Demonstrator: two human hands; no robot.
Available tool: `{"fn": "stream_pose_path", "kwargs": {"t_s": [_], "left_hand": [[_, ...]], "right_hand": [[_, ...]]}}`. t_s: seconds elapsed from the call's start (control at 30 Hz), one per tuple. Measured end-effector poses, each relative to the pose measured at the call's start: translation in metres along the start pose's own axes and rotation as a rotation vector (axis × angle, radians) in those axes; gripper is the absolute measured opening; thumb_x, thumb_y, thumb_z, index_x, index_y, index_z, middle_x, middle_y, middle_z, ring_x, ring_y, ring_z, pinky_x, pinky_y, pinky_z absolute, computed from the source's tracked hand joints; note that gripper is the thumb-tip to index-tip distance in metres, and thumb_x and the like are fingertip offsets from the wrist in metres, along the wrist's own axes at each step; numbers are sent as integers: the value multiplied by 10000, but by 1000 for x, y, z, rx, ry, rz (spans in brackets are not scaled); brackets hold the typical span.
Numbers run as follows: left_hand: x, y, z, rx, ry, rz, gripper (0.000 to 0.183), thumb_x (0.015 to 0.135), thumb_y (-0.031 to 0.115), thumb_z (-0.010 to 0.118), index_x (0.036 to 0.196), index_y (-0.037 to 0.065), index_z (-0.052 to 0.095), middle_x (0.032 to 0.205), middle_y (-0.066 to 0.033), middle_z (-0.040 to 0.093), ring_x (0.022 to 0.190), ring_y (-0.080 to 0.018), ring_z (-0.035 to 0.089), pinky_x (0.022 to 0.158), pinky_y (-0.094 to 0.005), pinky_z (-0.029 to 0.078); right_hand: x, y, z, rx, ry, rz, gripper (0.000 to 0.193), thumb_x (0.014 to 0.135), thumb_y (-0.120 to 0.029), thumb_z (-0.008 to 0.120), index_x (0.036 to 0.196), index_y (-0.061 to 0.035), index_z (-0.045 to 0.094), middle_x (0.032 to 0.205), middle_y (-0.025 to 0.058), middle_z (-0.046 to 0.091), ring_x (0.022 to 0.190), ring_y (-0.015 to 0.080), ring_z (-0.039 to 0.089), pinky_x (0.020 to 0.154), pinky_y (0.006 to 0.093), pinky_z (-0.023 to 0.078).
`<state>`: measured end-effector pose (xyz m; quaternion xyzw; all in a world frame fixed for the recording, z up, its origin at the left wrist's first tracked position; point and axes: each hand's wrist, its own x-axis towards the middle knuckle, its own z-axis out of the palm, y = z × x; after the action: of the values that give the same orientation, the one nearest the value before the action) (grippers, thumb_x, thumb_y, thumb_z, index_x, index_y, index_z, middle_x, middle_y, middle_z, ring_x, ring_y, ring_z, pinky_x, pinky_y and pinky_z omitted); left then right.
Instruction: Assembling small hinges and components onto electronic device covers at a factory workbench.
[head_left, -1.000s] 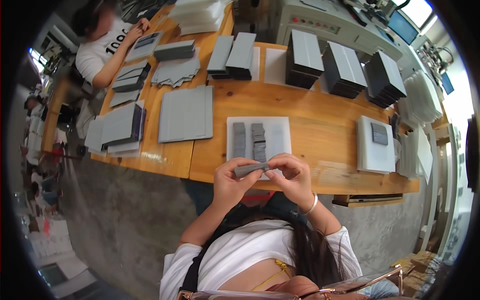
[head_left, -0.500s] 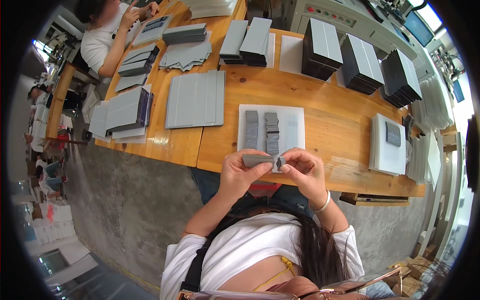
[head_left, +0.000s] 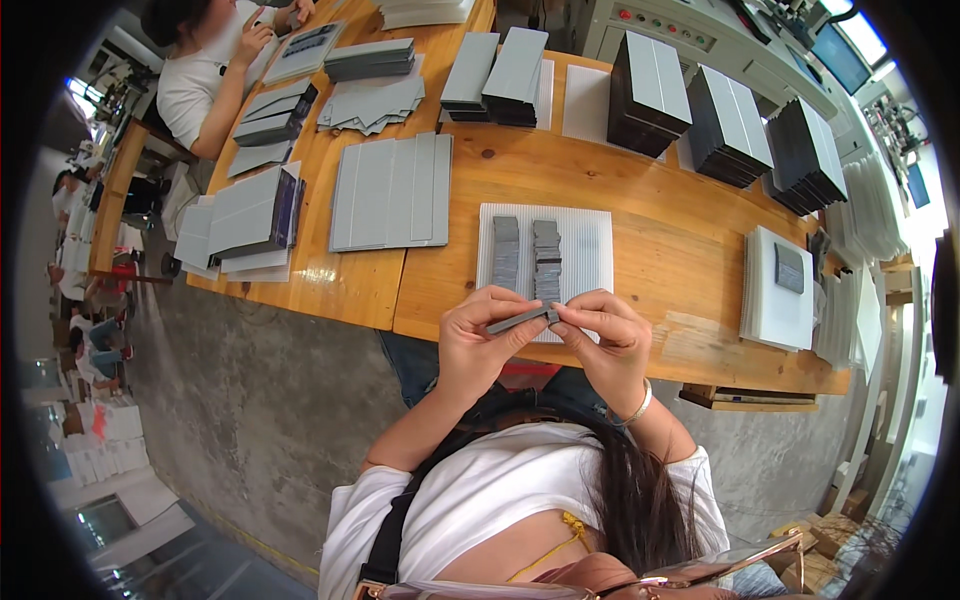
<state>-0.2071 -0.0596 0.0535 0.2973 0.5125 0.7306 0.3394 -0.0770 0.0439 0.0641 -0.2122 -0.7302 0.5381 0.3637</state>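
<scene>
Small grey strip [head_left: 522, 319], pinched at its ends between left hand [head_left: 480, 345] and right hand [head_left: 605, 340], above white tray [head_left: 590, 250] on worktop [head_left: 690, 250]. Probably light and stiff; best gripped by the ends.

a wooden table [head_left: 690, 240] loaded with black stacks [head_left: 725, 125], flat grey sheets [head_left: 392, 192], plus a coworker [head_left: 205, 70] top left.

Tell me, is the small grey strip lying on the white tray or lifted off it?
Lifted: the grey strip is pinched between left hand and right hand, near the white tray.
</scene>
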Motion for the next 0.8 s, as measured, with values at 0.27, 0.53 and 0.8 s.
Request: {"fn": "stream_pose_path", "kwargs": {"t_s": [0.27,0.53,0.8], "left_hand": [[7,9,-10,167,-132,-27,206,754,-15,736,956,14,702,874,-48,636,803,-89,599,682,-207,480],[28,19,-3,51,-162,-158,236,790,-14,706,1005,-47,614,902,-91,661,819,-133,643,739,-240,531],[29,14,-1,-69,-152,-204,212,799,0,694,986,-42,603,896,-98,659,762,-142,651,690,-266,554]], "right_hand": [[15,2,-10,116,-195,-9,249,725,44,728,968,29,677,913,109,645,853,195,591,768,292,477],[27,8,-15,389,-210,122,210,772,41,688,971,54,622,946,76,620,882,145,588,808,271,479],[25,16,-21,574,-181,451,208,791,31,674,991,41,618,926,50,622,867,107,585,797,249,489]]}}
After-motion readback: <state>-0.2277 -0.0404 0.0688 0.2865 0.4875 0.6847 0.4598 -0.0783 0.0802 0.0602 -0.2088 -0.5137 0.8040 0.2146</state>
